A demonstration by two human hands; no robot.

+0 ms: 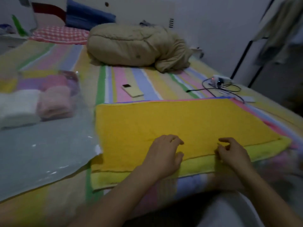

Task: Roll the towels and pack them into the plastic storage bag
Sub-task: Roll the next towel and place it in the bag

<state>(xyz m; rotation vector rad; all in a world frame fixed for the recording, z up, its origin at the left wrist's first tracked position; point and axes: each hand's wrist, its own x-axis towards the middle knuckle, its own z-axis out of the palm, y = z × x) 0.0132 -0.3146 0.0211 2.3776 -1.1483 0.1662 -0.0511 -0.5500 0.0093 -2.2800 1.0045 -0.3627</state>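
Storage bag cut off at left edge; rolled towels inside blurred; lower towels mostly hidden under orange towel.

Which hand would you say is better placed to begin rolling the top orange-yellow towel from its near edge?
Probably the right hand: its fingers pinch the top towel at its near edge, whereas the left hand only rests on it, gripping nothing.
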